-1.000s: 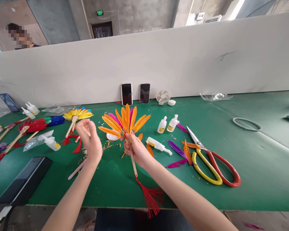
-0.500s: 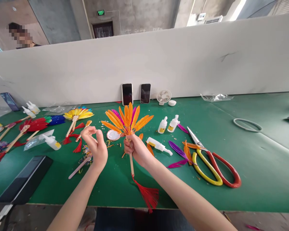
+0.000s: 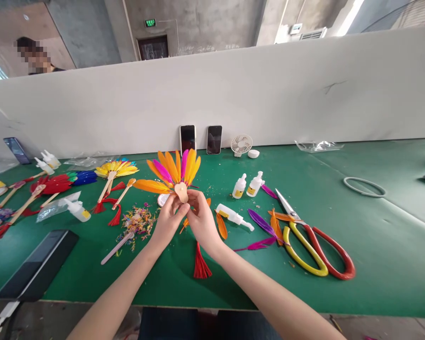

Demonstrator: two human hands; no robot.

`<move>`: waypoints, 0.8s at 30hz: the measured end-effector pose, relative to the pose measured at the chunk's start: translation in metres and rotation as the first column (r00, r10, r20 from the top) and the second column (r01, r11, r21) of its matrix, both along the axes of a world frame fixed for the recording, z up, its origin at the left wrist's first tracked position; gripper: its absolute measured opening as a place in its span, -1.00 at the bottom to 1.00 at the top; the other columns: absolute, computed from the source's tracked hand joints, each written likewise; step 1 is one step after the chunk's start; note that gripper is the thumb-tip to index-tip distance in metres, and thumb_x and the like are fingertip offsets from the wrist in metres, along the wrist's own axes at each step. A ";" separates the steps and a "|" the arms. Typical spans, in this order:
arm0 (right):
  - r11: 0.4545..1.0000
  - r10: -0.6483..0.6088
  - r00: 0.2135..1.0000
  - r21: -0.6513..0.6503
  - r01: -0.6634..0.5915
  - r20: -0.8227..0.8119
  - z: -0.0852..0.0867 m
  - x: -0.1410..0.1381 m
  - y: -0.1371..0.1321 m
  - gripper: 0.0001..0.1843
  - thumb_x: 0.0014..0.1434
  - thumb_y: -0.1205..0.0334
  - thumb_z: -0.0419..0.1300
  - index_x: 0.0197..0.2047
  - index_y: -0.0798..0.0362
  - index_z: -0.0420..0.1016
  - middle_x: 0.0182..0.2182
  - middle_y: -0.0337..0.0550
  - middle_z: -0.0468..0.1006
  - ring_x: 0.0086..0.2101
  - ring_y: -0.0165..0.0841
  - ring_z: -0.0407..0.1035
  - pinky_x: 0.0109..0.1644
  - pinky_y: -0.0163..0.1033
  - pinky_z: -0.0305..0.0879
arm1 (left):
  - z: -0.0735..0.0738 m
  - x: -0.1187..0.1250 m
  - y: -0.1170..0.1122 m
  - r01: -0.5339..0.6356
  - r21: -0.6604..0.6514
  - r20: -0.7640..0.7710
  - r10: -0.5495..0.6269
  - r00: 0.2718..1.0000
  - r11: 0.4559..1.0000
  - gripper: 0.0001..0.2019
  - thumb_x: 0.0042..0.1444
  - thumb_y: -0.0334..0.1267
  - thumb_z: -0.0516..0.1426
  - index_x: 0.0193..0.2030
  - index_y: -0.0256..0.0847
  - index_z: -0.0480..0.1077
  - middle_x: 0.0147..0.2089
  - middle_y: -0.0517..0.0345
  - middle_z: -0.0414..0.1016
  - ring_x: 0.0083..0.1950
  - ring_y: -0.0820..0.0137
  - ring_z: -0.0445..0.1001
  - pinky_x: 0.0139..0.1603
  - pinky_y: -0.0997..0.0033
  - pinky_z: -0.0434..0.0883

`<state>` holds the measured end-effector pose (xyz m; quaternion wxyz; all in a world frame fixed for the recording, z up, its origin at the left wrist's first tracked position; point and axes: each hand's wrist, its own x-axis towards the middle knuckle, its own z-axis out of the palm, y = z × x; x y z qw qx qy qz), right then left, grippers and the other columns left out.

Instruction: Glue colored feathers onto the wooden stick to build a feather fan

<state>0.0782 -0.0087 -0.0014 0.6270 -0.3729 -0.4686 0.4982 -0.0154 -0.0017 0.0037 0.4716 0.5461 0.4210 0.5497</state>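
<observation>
Both hands hold a feather fan (image 3: 181, 192) upright at the middle of the table, its orange and magenta feathers spread upward from a pale wooden head. My left hand (image 3: 170, 215) grips the fan's base from the left, and my right hand (image 3: 201, 217) has closed on it from the right. The thumbs meet just under the wooden head, and the fingers hide most of the handle. A red tassel (image 3: 201, 264) hangs below my right hand. Just behind my left hand a small white round dish (image 3: 162, 200) is partly covered.
Large scissors (image 3: 313, 245) lie to the right beside loose purple feathers (image 3: 262, 222) and a tipped glue bottle (image 3: 233, 216). Two glue bottles (image 3: 239, 186) stand behind. Colourful scraps (image 3: 139, 221) and a yellow fan (image 3: 116, 169) lie left. Two phones (image 3: 214, 140) lean on the white partition (image 3: 233, 89).
My left hand, earlier raised empty beside the fan, now grips it too. The fan has turned, showing its wooden head, and shifted slightly left. The tassel has swung upright and nearer the hands.
</observation>
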 end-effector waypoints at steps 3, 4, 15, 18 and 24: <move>1.000 0.016 0.999 0.000 -0.016 -0.051 -0.002 -0.003 0.000 -0.85 -0.04 0.23 0.15 -0.33 -0.04 0.27 -0.30 -0.20 0.40 -0.27 -0.35 0.34 -0.12 -0.19 0.27 | 0.001 0.002 0.000 0.024 -0.075 0.101 -0.016 0.995 0.997 -0.63 -0.13 -0.09 0.24 -0.14 -0.15 0.44 -0.06 0.07 0.50 0.15 0.18 0.33 0.16 0.23 0.23; 1.000 0.030 0.997 -0.002 -0.030 -0.071 -0.003 -0.004 0.000 -0.84 -0.05 0.22 0.17 -0.35 -0.04 0.26 -0.33 -0.23 0.39 -0.30 -0.36 0.34 -0.11 -0.20 0.27 | 0.001 0.003 -0.001 0.031 -0.096 0.140 -0.017 0.990 0.995 -0.62 -0.13 -0.10 0.25 -0.13 -0.15 0.45 -0.05 0.07 0.51 0.17 0.18 0.32 0.18 0.22 0.21; 0.981 0.021 0.977 -0.184 -0.061 -0.212 0.002 0.007 0.006 -0.73 -0.17 0.29 0.25 -0.35 -0.04 0.28 -0.31 -0.28 0.40 -0.17 -0.40 0.33 -0.02 -0.23 0.24 | 0.003 -0.001 0.003 0.029 -0.161 0.321 0.024 0.947 0.986 -0.70 -0.17 -0.14 0.29 -0.24 -0.18 0.52 -0.13 0.04 0.58 0.12 0.18 0.39 0.19 0.18 0.22; 0.989 0.057 0.972 -0.118 -0.085 -0.228 0.010 0.019 0.012 -0.66 -0.16 0.21 0.30 -0.25 -0.06 0.35 -0.22 -0.25 0.44 -0.08 -0.37 0.31 0.03 -0.22 0.20 | 0.005 -0.002 0.002 0.084 -0.184 0.353 -0.014 0.935 0.979 -0.65 -0.20 -0.15 0.31 -0.21 -0.17 0.51 -0.15 0.04 0.58 0.03 0.15 0.47 0.13 0.12 0.29; 0.953 0.232 0.923 -0.116 -0.278 -0.307 0.022 0.033 0.018 -0.73 -0.21 0.07 0.35 -0.51 0.03 0.42 -0.51 -0.29 0.48 -0.46 -0.44 0.35 -0.37 -0.31 0.26 | 0.008 0.003 -0.004 0.197 -0.194 0.228 -0.151 0.962 0.961 -0.58 -0.16 -0.08 0.28 -0.14 -0.22 0.50 -0.13 -0.07 0.57 -0.10 0.08 0.53 -0.04 0.08 0.41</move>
